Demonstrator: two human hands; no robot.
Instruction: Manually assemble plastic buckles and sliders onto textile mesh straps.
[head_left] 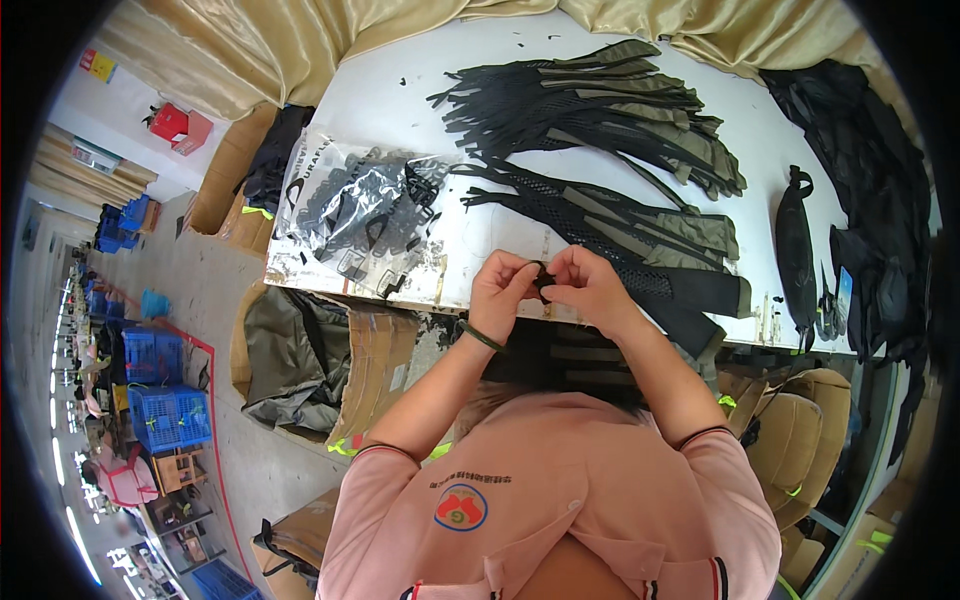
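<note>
Close to the table's near edge, my left hand and my right hand meet in a pinch. Between their fingertips is a small black piece; the fingers cover much of it, and its exact kind does not show. Beyond and right of my hands lie black and olive fabric strips with mesh parts, several ending in thin straps. A wider black strip passes beside my right hand toward the table edge. Left of my hands lies a clear plastic bag full of black plastic buckles, with a loose black buckle near the edge.
A large pile of fabric strips spreads across the back of the white table. Black pouches and dark fabric lie at the right. Below the edge stand cardboard boxes, one holding grey-olive fabric. Blue crates stand far left.
</note>
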